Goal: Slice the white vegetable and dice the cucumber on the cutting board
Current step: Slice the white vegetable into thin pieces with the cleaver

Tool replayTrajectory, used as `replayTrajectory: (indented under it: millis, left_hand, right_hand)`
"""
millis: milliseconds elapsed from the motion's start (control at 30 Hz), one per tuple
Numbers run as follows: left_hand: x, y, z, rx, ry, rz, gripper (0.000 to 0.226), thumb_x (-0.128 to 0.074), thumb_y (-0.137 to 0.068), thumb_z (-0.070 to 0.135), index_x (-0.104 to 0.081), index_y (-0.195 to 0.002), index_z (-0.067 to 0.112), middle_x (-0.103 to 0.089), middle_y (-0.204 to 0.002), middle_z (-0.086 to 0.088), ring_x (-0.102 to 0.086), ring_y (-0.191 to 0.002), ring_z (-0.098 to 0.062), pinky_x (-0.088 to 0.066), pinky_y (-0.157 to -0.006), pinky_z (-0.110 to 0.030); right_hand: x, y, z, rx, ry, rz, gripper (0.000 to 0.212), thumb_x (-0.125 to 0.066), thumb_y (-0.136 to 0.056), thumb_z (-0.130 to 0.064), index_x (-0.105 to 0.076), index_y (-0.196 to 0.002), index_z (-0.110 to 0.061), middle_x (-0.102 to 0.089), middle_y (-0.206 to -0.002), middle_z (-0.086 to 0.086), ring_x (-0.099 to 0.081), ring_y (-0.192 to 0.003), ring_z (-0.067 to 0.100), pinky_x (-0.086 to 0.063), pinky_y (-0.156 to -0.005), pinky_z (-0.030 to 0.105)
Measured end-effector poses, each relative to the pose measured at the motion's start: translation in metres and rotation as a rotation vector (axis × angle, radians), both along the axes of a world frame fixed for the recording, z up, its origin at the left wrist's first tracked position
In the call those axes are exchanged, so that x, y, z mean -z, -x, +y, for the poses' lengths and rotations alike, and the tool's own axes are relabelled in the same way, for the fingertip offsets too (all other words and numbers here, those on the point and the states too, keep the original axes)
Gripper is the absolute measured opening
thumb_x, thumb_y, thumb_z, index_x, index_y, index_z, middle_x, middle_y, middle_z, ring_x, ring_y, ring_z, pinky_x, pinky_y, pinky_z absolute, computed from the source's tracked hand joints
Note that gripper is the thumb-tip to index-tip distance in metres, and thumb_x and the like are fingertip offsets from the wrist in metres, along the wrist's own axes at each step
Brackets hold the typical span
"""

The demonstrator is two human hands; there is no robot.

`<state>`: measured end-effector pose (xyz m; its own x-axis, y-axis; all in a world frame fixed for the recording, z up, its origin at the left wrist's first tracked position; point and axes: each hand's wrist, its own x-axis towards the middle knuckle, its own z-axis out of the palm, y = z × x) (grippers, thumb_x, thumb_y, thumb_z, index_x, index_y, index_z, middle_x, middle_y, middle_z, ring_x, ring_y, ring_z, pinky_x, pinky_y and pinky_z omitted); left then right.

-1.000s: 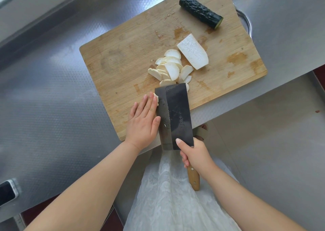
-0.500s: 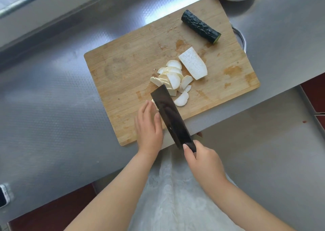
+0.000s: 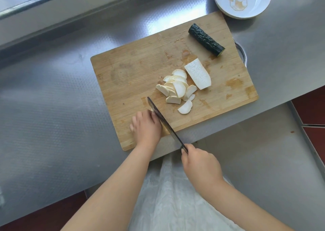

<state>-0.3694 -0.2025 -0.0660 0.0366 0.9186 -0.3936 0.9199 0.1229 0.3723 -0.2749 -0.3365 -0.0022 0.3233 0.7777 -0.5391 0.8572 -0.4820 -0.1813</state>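
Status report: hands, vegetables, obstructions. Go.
Right hand grips cleaver, edge down on cutting board. Left hand curled over a white piece beside the blade. White slices piled, white half and cucumber uncut. Nothing obstructing.

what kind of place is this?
Likely a kitchen, perhaps a commercial one: a steel counter, a wooden cutting board with sliced white vegetable and a cucumber, and a plate beside it.
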Motion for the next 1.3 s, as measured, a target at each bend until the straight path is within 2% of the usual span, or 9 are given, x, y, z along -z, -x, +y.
replayTrajectory:
  millis: [267,433,667,800,1000,1067,1100,1167,1300]
  left_hand:
    - [0.001,0.0,0.001,0.012,-0.014,0.022,0.023,-0.03,-0.099,0.034,-0.044,-0.085,0.021,-0.05,-0.097,-0.003,-0.04,-0.097,-0.023,-0.025,-0.082,-0.036]
    - [0.001,0.001,0.001,0.023,-0.029,0.026,0.02,-0.031,-0.099,0.032,-0.041,-0.085,0.022,-0.04,-0.09,0.004,-0.039,-0.094,-0.021,-0.021,-0.079,-0.033]
    - [0.003,0.002,0.002,0.024,-0.022,0.028,0.022,-0.031,-0.1,0.031,-0.048,-0.092,0.019,-0.048,-0.096,-0.001,-0.038,-0.094,-0.021,-0.019,-0.078,-0.033]
    - [0.001,0.002,0.004,0.03,-0.013,0.026,0.021,-0.031,-0.099,0.03,-0.048,-0.092,0.019,-0.051,-0.1,-0.003,-0.042,-0.098,-0.024,-0.021,-0.078,-0.034]
    - [-0.004,0.004,0.014,0.001,0.056,-0.009,0.021,-0.032,-0.1,0.032,-0.048,-0.102,0.017,-0.059,-0.107,-0.006,-0.048,-0.106,-0.028,-0.031,-0.086,-0.04]
    - [-0.006,0.005,0.024,-0.05,0.112,-0.034,0.022,-0.033,-0.1,0.035,-0.045,-0.103,0.016,-0.061,-0.103,-0.008,-0.054,-0.098,-0.031,-0.038,-0.083,-0.042]
    - [-0.007,0.006,0.03,-0.085,0.146,-0.043,0.023,-0.032,-0.1,0.037,-0.042,-0.102,0.017,-0.062,-0.099,-0.008,-0.055,-0.088,-0.031,-0.041,-0.076,-0.04]
    - [-0.009,0.006,0.04,-0.108,0.192,-0.023,0.026,-0.029,-0.1,0.04,-0.039,-0.104,0.017,-0.058,-0.086,-0.002,-0.05,-0.071,-0.024,-0.037,-0.062,-0.035]
    - [-0.013,0.007,0.05,-0.07,0.234,0.037,0.029,-0.026,-0.101,0.04,-0.039,-0.107,0.016,-0.049,-0.08,0.001,-0.047,-0.072,-0.024,-0.035,-0.062,-0.034]
  right_hand:
    - [-0.006,-0.009,0.012,0.049,0.042,0.058,0.027,-0.03,-0.1,-0.038,-0.052,-0.101,-0.022,-0.066,-0.081,0.0,-0.061,-0.071,0.024,-0.031,-0.052,0.029]
    - [-0.008,-0.013,0.02,0.067,0.073,0.086,0.028,-0.032,-0.1,-0.038,-0.051,-0.096,-0.019,-0.065,-0.079,0.002,-0.06,-0.07,0.025,-0.036,-0.051,0.03]
    - [-0.004,-0.014,0.028,0.061,0.091,0.107,0.028,-0.033,-0.1,-0.038,-0.051,-0.093,-0.018,-0.064,-0.079,0.003,-0.059,-0.068,0.024,-0.036,-0.05,0.029]
    - [0.002,-0.011,0.041,0.079,0.092,0.124,0.029,-0.036,-0.1,-0.037,-0.052,-0.091,-0.015,-0.064,-0.079,0.005,-0.05,-0.062,0.023,-0.035,-0.05,0.029]
    - [0.007,0.0,0.064,0.111,0.069,0.141,0.031,-0.038,-0.099,-0.036,-0.057,-0.094,-0.012,-0.065,-0.089,0.01,-0.061,-0.082,0.031,-0.039,-0.058,0.03]
    - [0.006,-0.001,0.071,0.107,0.082,0.139,0.028,-0.039,-0.099,-0.033,-0.056,-0.094,-0.012,-0.064,-0.09,0.01,-0.061,-0.083,0.03,-0.04,-0.058,0.031]
    - [0.006,-0.002,0.072,0.105,0.089,0.135,0.026,-0.039,-0.099,-0.032,-0.056,-0.093,-0.013,-0.064,-0.089,0.009,-0.06,-0.082,0.03,-0.04,-0.058,0.031]
    - [0.005,-0.004,0.07,0.088,0.099,0.114,0.023,-0.04,-0.099,-0.029,-0.052,-0.087,-0.015,-0.064,-0.088,0.008,-0.057,-0.075,0.028,-0.039,-0.056,0.03]
    - [0.001,-0.006,0.067,0.069,0.077,0.097,0.025,-0.039,-0.1,-0.032,-0.055,-0.089,-0.016,-0.064,-0.084,0.005,-0.055,-0.069,0.025,-0.04,-0.054,0.03]
